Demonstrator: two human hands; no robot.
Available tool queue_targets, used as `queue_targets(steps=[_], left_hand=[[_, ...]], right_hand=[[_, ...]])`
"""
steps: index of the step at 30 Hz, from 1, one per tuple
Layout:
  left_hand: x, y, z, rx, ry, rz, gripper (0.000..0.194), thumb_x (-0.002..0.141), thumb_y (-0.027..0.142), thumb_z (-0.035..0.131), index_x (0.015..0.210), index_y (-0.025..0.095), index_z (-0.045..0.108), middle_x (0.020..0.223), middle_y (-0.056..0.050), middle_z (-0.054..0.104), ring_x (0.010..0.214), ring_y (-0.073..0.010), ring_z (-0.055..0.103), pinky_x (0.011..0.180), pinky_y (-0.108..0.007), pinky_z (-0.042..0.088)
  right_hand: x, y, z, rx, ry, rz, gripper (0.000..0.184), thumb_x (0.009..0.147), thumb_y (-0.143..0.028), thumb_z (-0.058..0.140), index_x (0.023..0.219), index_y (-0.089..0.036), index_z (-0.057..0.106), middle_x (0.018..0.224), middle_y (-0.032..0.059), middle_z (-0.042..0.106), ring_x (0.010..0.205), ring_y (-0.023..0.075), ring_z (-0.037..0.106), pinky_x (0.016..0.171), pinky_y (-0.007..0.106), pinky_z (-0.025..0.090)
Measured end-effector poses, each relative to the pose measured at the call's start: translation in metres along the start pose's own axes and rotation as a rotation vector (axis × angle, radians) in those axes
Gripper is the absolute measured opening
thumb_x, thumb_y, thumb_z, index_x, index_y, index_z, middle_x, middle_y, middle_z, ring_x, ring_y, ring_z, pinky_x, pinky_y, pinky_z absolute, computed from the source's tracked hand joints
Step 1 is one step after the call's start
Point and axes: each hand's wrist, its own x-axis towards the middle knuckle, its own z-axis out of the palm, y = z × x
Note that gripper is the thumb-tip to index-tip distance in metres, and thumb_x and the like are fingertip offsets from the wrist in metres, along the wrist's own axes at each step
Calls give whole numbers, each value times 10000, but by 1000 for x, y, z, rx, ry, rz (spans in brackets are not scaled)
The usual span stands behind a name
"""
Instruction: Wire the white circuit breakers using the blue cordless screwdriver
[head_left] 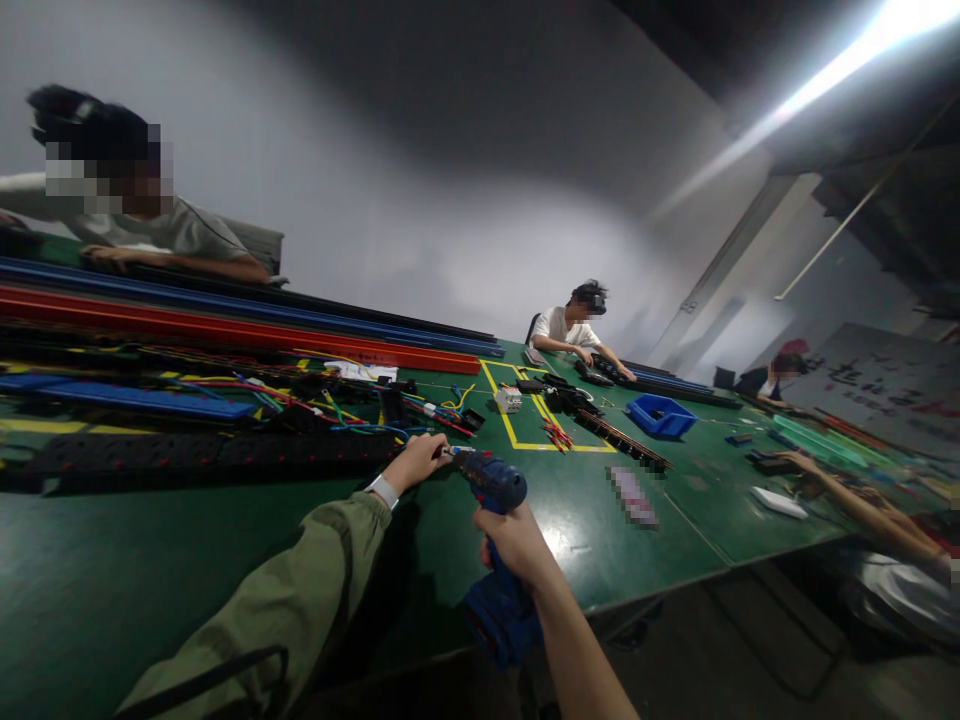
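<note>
My right hand point(517, 540) is wrapped around the grip of a blue cordless drill point(499, 482), whose chuck points left toward my other hand. The fingers of my left hand point(415, 461) are pinched together right at the drill's tip, near the right end of a long black strip with red spots point(210, 455). Whatever sits between those fingers is too small and covered to make out. Just behind the left hand lie loose coloured wires point(360, 400) and black parts. A white block-shaped device point(508, 400) stands beyond the drill.
Red channels point(247, 332) and blue rails point(135, 395) run along the left. Yellow tape marks the green table point(585, 560). Right of it are small red pieces point(557, 436), a black bar point(622, 440) and a blue bin point(660, 416). Several co-workers sit around the table.
</note>
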Motion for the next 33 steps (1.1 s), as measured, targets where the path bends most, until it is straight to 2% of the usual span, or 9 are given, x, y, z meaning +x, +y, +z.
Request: queue_targets(steps=[6,8,11,13,14,16,18,22,33], left_hand=[[-1,5,-2,34,10,12,205,851,403,572,963,240,625,913,-50,669,935,-236,591,845,-315,378],[0,5,-2,30,6,6,206,842,385,586,981,242,635,937,-55,678,944,-241,591,855,-323,377],[0,4,-3,5,-12,42,221,839,345,591,1033,264,658,1026,-50,693,998,-242,578,902,-339,364],[0,4,-3,-6,-26,75,231,848,328,578,1055,286,672,1068,-38,698,1029,-238,570,926,-342,352],[0,4,-4,-7,-31,84,235,850,326,572,1057,290,679,1075,-36,700,1033,-237,569,930,-341,349],[0,5,-4,-4,-34,90,238,853,331,564,1049,287,692,1075,-39,705,1029,-237,571,928,-337,348],[1,4,-3,2,-36,88,235,851,340,563,1032,285,702,1080,-42,705,1027,-238,573,926,-335,347],[2,0,2,20,-32,81,231,849,352,564,1027,303,704,1086,-32,703,1034,-238,569,921,-333,346],[2,0,1,-24,-38,66,231,845,362,587,1032,300,706,1080,-30,705,1043,-233,564,959,-339,331]], right_hand=[[-1,2,0,9,-3,-31,210,668,-234,546,871,-185,517,493,-87,456,352,122,504,373,216,359],[-1,3,0,7,-4,-27,230,675,-241,556,894,-175,527,546,-68,512,361,113,509,374,215,363],[-1,2,0,23,-6,-21,313,682,-249,567,982,-168,529,838,14,655,368,80,509,365,216,376],[-2,1,1,46,-28,-30,372,683,-241,562,1047,-176,519,1046,52,653,368,63,506,362,221,393],[-2,1,1,53,-41,-33,386,684,-238,559,1063,-179,516,1082,57,647,367,58,502,364,223,401],[-3,0,1,47,-55,-36,366,687,-240,561,1045,-174,524,1005,43,663,364,60,494,364,219,397],[-3,0,0,27,-44,-30,315,685,-238,566,990,-166,539,807,5,654,356,71,481,356,210,369],[-2,0,-1,15,-36,-8,273,669,-192,546,942,-170,547,513,-76,499,339,101,456,359,210,341],[-5,-5,0,-9,-6,53,199,673,-196,550,870,-188,527,447,-88,450,353,114,467,389,215,348]])
